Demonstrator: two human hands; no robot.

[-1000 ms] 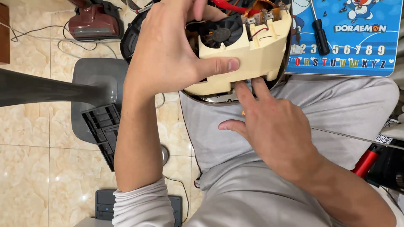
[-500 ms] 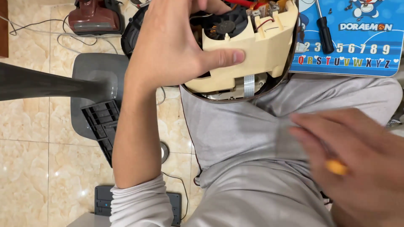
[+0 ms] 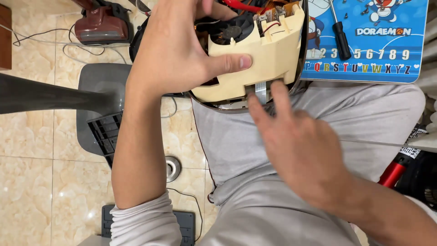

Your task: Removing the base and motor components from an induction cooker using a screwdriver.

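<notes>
1. Left hand (image 3: 182, 50), upper centre of frame: clasped over the cream plastic housing (image 3: 261, 59), thumb pressed across its face.
2. Right hand (image 3: 296, 146), centre right: open and empty, fingertips (image 3: 255, 107) meeting the housing's lower edge (slightly blurred).
3. Black-handled screwdriver (image 3: 340, 38) lies on the blue board (image 3: 387, 54), upper right.

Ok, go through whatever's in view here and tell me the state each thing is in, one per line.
Cream housing: opened up, fan and wires showing, gripped by the left hand.
Fan: exposed; spinning or not, cannot tell.
Flat ribbon cable: hanging out below the housing, right hand fingertips at it.
Screwdriver: lying unused on the blue board.
</notes>
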